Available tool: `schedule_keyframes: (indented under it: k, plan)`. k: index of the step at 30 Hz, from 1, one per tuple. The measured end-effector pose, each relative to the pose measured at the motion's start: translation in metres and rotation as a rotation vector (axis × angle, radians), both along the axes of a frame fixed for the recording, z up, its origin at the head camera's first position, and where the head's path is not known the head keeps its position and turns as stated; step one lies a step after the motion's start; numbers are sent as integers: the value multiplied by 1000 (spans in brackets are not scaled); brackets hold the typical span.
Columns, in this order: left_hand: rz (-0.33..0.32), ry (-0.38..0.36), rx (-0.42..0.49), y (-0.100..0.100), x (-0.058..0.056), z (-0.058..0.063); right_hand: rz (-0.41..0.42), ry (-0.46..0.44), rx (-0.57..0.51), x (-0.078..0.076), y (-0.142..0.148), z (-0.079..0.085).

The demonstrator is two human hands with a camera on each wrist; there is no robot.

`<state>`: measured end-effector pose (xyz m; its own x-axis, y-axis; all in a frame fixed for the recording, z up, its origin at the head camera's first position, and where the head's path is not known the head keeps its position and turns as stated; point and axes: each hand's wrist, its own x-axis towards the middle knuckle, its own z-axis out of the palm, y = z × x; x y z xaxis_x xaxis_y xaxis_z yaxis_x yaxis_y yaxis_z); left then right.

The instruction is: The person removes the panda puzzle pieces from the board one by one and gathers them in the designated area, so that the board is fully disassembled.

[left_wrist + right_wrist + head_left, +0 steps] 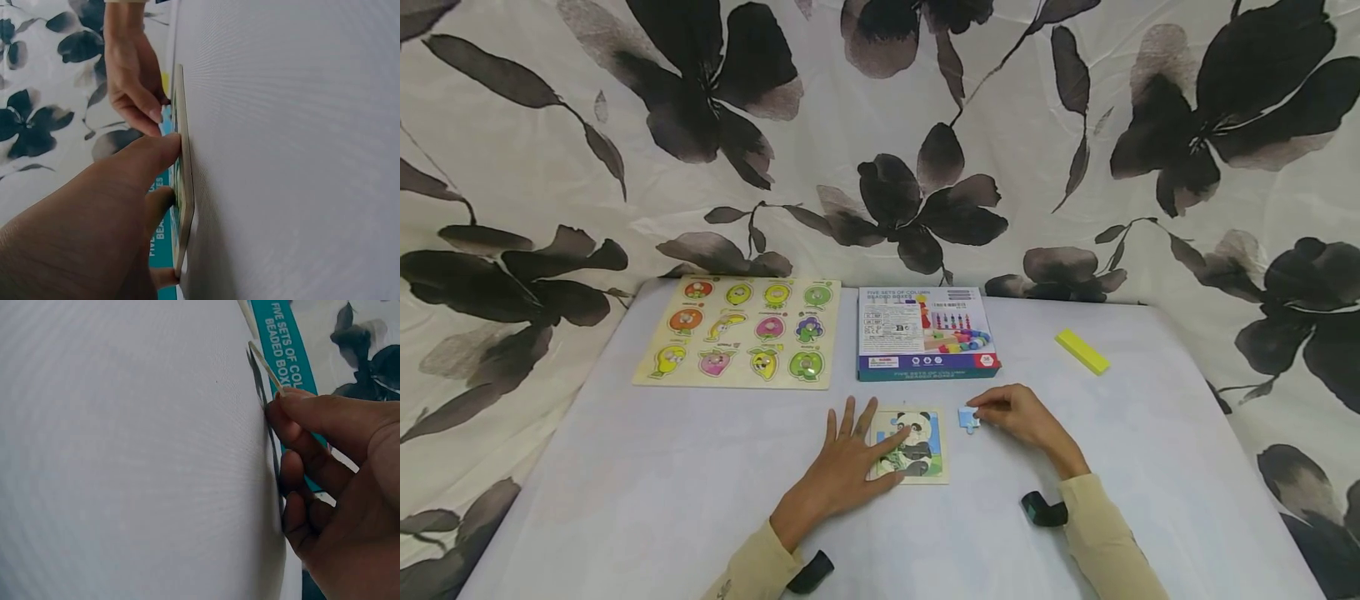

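My right hand [1018, 416] pinches the blue piece [967, 420] by its edge; my left hand [842, 471], fingers spread, should steady the puzzle [922, 452].

Long tan sleeves [1108, 537] show, with a black device [1043, 509] beside each cuff [1079, 490].

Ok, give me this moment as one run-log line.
left hand: spread, touching panda puzzle | right hand: pinching blue piece, apart from puzzle | behind: box, fruit board
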<state>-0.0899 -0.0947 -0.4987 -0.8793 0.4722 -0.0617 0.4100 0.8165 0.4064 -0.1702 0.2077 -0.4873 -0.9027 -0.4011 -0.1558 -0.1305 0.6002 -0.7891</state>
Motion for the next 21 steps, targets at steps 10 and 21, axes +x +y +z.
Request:
schedule_keyframes:
  k: [10,21]
  plan:
    - [-2,-15,3,1,0,1,-3,43,16,2,-2,1]
    - [-16,-38,-3,0,0,1,7,49,10,2,0,0]
